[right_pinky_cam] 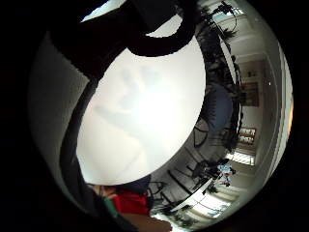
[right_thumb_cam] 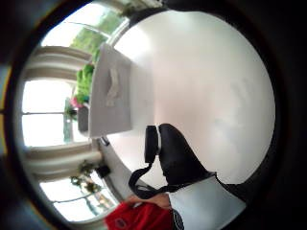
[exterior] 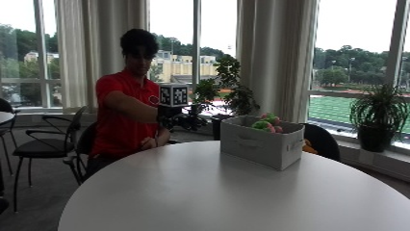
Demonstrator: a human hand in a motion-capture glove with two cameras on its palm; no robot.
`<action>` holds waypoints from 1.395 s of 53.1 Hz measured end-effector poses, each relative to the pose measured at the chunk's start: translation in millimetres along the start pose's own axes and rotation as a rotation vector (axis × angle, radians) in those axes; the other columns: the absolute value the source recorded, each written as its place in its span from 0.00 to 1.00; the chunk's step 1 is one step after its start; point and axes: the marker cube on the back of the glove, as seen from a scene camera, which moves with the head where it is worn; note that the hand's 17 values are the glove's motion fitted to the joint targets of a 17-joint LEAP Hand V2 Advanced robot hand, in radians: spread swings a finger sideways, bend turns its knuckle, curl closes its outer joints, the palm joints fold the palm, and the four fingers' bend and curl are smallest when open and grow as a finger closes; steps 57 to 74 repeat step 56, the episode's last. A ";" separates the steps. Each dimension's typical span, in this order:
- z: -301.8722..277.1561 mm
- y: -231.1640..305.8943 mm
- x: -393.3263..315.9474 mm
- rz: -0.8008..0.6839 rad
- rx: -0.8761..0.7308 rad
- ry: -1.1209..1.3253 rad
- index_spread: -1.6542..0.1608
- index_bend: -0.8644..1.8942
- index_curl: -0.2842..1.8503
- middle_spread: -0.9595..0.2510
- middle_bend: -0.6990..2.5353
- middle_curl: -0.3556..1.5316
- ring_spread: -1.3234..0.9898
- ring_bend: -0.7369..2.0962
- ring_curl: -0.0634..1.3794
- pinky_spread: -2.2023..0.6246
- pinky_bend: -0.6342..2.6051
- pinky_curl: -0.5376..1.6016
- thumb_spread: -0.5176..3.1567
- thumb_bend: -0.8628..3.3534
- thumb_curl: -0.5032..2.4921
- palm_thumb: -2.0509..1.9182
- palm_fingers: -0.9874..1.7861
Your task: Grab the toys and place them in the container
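One view only: toys [exterior: 266, 123] in container [exterior: 259, 144].

Green, pink toys [exterior: 266, 123] piled in grey container [exterior: 259, 147].

The outside view faces the person across the table [exterior: 211, 192]; both palm views look down on it.

no readable text, labels, brands or numbers on anything
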 end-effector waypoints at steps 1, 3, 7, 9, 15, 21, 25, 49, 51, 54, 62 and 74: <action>0.2 2.5 2.2 0.000 0.003 0.001 0.70 0.36 0.24 0.71 0.26 0.36 0.54 0.33 0.26 0.81 0.49 0.38 0.47 0.20 0.29 0.52 0.30; 0.9 8.1 6.0 0.001 0.005 0.001 0.70 0.36 0.24 0.71 0.26 0.36 0.54 0.33 0.26 0.81 0.49 0.38 0.47 0.20 0.29 0.52 0.30; 2.9 13.0 16.7 0.002 0.004 0.000 0.70 0.36 0.24 0.71 0.26 0.35 0.54 0.33 0.26 0.81 0.49 0.38 0.47 0.20 0.29 0.52 0.31; 3.4 9.8 23.6 0.005 0.006 0.000 0.70 0.37 0.24 0.71 0.26 0.35 0.54 0.33 0.26 0.81 0.48 0.38 0.47 0.20 0.29 0.52 0.31; 6.7 15.7 32.2 0.016 0.005 -0.029 0.70 0.37 0.24 0.71 0.26 0.35 0.54 0.33 0.26 0.81 0.48 0.38 0.47 0.20 0.29 0.53 0.31; 9.6 19.3 38.9 0.024 0.006 -0.040 0.69 0.37 0.25 0.70 0.26 0.34 0.54 0.33 0.27 0.81 0.47 0.38 0.47 0.20 0.29 0.53 0.32; 11.5 18.4 46.2 0.032 0.007 -0.041 0.69 0.37 0.25 0.70 0.26 0.34 0.54 0.33 0.27 0.81 0.47 0.39 0.47 0.20 0.29 0.53 0.32; 14.5 38.3 58.4 0.048 -0.001 -0.087 0.69 0.37 0.25 0.70 0.27 0.34 0.54 0.33 0.27 0.81 0.47 0.39 0.47 0.20 0.28 0.53 0.32; 13.8 36.7 59.7 0.046 0.002 -0.088 0.69 0.37 0.25 0.70 0.27 0.34 0.54 0.33 0.27 0.81 0.47 0.39 0.47 0.20 0.28 0.53 0.32; 13.3 38.5 58.4 0.041 -0.001 -0.093 0.69 0.37 0.25 0.70 0.27 0.34 0.54 0.33 0.27 0.81 0.46 0.39 0.47 0.20 0.28 0.53 0.32; 13.5 40.4 57.1 0.038 -0.001 -0.094 0.69 0.37 0.25 0.70 0.27 0.34 0.54 0.33 0.27 0.81 0.47 0.39 0.47 0.20 0.28 0.53 0.32; 13.5 40.4 57.1 0.038 -0.001 -0.094 0.69 0.37 0.25 0.70 0.27 0.34 0.54 0.33 0.27 0.81 0.47 0.39 0.47 0.20 0.28 0.53 0.32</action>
